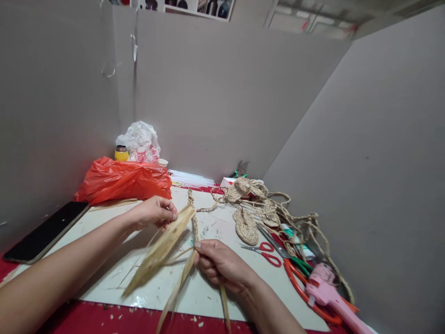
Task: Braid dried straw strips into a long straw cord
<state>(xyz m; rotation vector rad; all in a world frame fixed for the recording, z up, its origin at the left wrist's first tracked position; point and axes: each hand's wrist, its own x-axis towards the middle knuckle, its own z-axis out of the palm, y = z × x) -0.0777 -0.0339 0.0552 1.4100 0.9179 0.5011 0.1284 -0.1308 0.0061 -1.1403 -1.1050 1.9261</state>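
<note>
My right hand (219, 262) is closed, thumb and fingers pinching the lower end of a thin plaited cord (195, 226) of dried plant fibre. Loose flat strands (181, 285) hang below that grip toward the board's front edge. To the left, my left hand (155, 214) has its fingertips pressed together at the upper edge of a wide, pale yellow dried leaf strip (160, 250). This strip slants down to the left and is blurred at its lower end. Its top lies against the cord. The left fingertips are partly hidden.
A white board (219, 222) lies on red cloth (139, 320). At right are coiled woven fibre pieces (246, 227), red-handled scissors (267, 253), larger shears (292, 273) and a pink glue gun (327, 292). A phone (48, 229) and an orange plastic bag (125, 181) are left. Grey partitions surround the table.
</note>
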